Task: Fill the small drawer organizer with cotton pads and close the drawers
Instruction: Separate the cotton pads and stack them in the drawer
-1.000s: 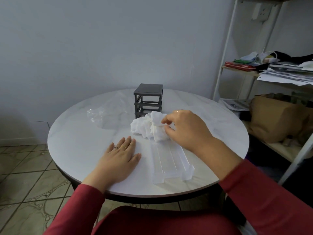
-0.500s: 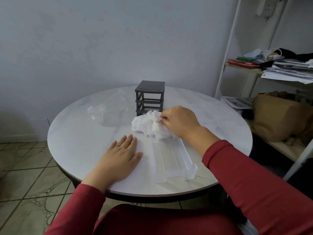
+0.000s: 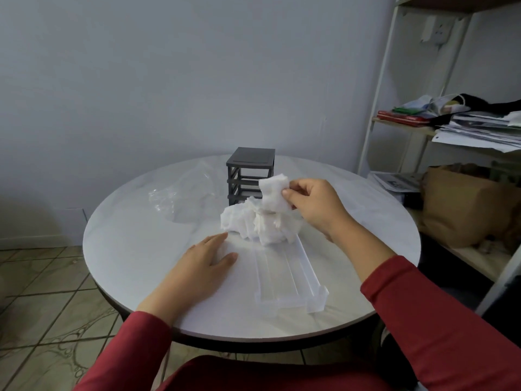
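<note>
Right hand (image 3: 315, 207) pinching cotton pads (image 3: 275, 193) raised above the pile (image 3: 253, 224), left hand (image 3: 203, 263) flat on table (image 3: 135, 249)

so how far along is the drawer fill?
Done: the dark frame stands with its slots empty, the clear drawers lie out on the table, and cotton sits in a pile. In hand: the right hand pinches a few pads above the pile; the left hand rests flat on the table. Left: the drawers' visible part holds no pads, and none are back in the frame.
</note>
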